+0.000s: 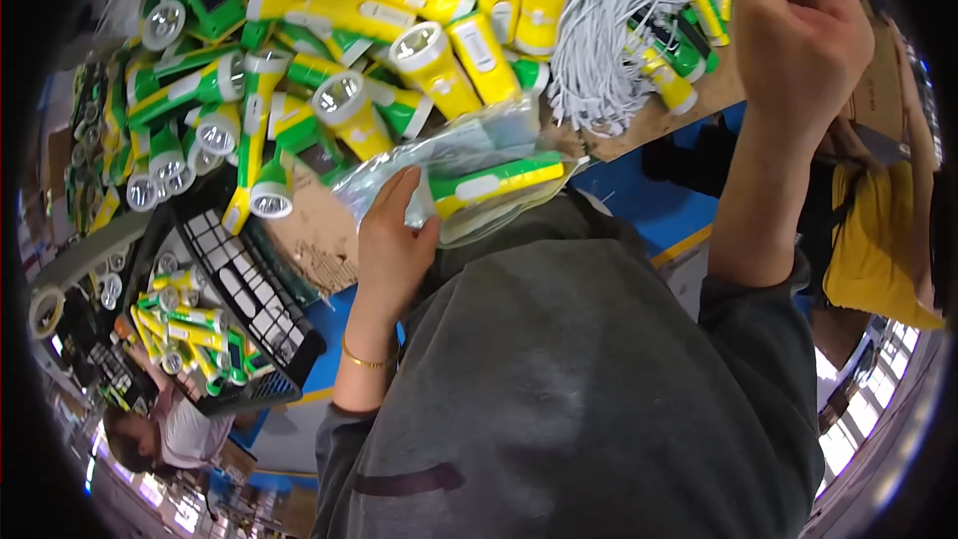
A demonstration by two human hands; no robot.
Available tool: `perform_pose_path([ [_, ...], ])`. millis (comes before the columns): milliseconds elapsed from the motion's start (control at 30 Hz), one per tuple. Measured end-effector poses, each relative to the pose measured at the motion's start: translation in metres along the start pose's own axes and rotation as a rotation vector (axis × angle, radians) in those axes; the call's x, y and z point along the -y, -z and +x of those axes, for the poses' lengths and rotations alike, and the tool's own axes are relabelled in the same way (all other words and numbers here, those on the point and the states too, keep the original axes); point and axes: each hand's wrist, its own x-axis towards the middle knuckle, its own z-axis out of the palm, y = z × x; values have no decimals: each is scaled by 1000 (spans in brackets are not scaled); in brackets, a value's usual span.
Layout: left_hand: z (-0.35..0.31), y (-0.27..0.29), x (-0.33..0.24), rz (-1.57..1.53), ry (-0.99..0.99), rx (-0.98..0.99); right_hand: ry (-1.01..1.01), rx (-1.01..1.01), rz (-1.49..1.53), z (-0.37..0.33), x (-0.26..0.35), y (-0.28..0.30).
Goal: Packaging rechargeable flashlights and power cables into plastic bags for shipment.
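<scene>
My left hand [395, 240] lies at the near edge of the work surface, fingers stretched out and thumb apart, resting against clear plastic bags [479, 145]. Just right of its fingertips, a yellow and green flashlight [504, 183] lies on its side among the bags. Raised at the upper right is my right hand [798, 40], its fingers curled toward the thumb. The top edge of the picture cuts off part of those fingers, so anything pinched there cannot be made out. A bundle of white cables [609, 50] lies left of this hand.
Many yellow and green flashlights [349, 110] are heaped across the far left and middle. A black crate [249, 284] with more flashlights stands at the left. Cardboard [309, 225] covers part of the surface. One person [190, 434] sits lower left; another in yellow cloth [878, 240] is at right.
</scene>
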Motion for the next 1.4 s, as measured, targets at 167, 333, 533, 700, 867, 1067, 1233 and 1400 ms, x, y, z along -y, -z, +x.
perform_pose_path([
  [167, 0, 2, 13, -243, 222, 90, -144, 798, 895, -84, -25, -87],
  [333, -7, 3, 23, -402, 239, 113, 206, 1218, 149, -125, -117, -101],
  [533, -10, 9, 15, -287, 172, 29, 691, 1350, -595, -96, -67, -65],
  [700, -7, 13, 25, -213, 178, 16, 369, 813, -107, -99, -132, -35],
  [867, 3, 17, 17, 413, -71, -180, -240, 854, 458, -127, -166, -49],
  [1067, 39, -39, -56, 89, -522, -301, 154, 545, 307, -132, -123, -65],
  [1233, 34, -24, -40, 317, -469, -348, -108, 384, 463, -90, -110, -22],
  [1400, 7, -5, 21, 155, -200, -418, 364, -100, 384, 80, -194, 80],
])
